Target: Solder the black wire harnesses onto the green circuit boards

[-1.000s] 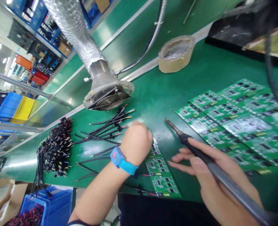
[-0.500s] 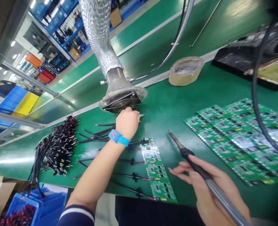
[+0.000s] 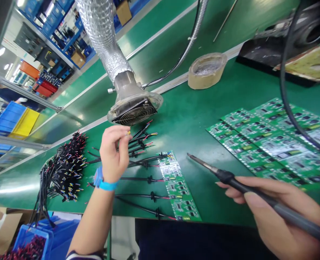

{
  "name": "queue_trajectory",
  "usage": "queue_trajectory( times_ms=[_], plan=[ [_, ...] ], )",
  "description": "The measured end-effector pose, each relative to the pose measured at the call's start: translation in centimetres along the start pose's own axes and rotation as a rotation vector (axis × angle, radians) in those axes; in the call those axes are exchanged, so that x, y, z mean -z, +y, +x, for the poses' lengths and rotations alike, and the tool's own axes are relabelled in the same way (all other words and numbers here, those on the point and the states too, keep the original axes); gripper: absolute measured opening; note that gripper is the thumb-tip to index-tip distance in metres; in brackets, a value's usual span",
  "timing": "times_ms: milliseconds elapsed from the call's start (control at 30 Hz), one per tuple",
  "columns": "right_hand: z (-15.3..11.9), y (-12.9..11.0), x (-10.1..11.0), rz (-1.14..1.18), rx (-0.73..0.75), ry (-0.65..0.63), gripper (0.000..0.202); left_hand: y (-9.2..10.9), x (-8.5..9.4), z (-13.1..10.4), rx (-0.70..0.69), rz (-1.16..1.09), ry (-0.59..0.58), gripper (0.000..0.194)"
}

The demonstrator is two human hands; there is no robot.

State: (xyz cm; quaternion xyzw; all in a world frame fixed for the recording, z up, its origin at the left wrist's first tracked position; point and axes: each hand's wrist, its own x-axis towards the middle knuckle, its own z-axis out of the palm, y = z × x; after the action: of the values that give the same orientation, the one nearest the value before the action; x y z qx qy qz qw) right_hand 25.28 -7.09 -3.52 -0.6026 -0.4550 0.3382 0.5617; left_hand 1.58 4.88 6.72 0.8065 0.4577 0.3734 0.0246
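Note:
My left hand (image 3: 114,153), with a blue wrist strap (image 3: 105,182), is raised over the bench just below the fume extractor fan (image 3: 134,112). Its thumb and fingers pinch a small yellow tip that looks like a wire end (image 3: 128,133); the rest is hidden. Black cables (image 3: 140,144) with bared coloured ends lie beside it. My right hand (image 3: 281,213) is closed around a soldering iron (image 3: 238,184), its tip pointing left above the bench. Left of that tip lies a green circuit board panel (image 3: 180,191), with several black cables running to its left edge.
A heap of black cables (image 3: 65,169) lies at the left. More circuit boards (image 3: 259,144) lie at the right under a hanging black cord (image 3: 284,79). A tape roll (image 3: 207,74) and a dark metal stand (image 3: 276,54) are behind. A blue bin (image 3: 51,234) stands below the left edge.
My left hand has moved left from the cable ends below the fan and turned, uncovering several cables. My right hand has shifted right with the soldering iron, which now lies flatter. The view has shifted slightly.

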Motion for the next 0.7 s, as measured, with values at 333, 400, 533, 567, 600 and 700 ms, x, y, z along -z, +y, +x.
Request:
queue_trajectory(
  times_ms=[333,400,533,567,600,700],
  plan=[
    [-0.9,-1.1,-0.2,-0.166,-0.091,-0.028,0.018,4.8,-4.6,-5.0,0.307,-0.082,-0.659,0.009],
    [-0.8,-0.7,0.1,-0.161,-0.048,-0.059,0.018,4.7,-5.0,-5.2,0.332,-0.098,-0.644,0.011],
    [-0.5,0.3,0.8,-0.151,0.064,-0.111,0.016,4.7,-5.2,-5.2,0.364,-0.103,-0.622,0.011],
    [-0.4,0.5,1.0,-0.152,0.079,-0.115,0.015,4.7,-5.2,-5.2,0.368,-0.105,-0.622,0.011],
    [-0.4,0.5,1.0,-0.154,0.09,-0.119,0.014,4.8,-5.2,-5.2,0.371,-0.106,-0.621,0.011],
    [-0.3,0.4,0.9,-0.16,0.098,-0.145,0.012,4.9,-5.3,-5.2,0.375,-0.108,-0.615,0.012]
  ],
)
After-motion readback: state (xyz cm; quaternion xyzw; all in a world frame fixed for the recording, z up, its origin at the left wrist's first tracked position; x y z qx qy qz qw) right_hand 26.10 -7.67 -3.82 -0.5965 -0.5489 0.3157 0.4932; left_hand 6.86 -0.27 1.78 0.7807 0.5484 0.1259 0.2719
